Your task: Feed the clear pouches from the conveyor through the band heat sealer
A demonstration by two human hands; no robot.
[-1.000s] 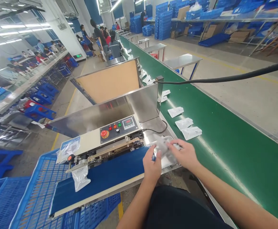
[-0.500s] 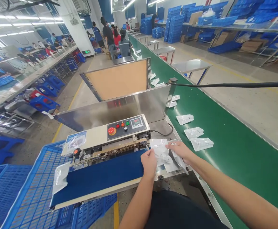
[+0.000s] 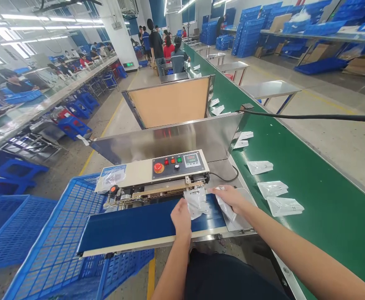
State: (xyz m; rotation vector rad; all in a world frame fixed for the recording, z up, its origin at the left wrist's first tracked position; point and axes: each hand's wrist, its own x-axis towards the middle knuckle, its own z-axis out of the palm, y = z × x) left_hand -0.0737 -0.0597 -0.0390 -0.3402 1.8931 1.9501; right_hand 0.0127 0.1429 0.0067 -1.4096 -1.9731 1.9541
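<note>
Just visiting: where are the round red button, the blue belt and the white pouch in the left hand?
Round red button (image 3: 159,168): head view, middle of its top.
Blue belt (image 3: 129,226): head view, bare part of its top.
White pouch (image 3: 197,204) in the left hand (image 3: 181,218): head view, middle of its visible face.

Tube lights (image 3: 25,17) glow above grey floor (image 3: 341,141).
</note>
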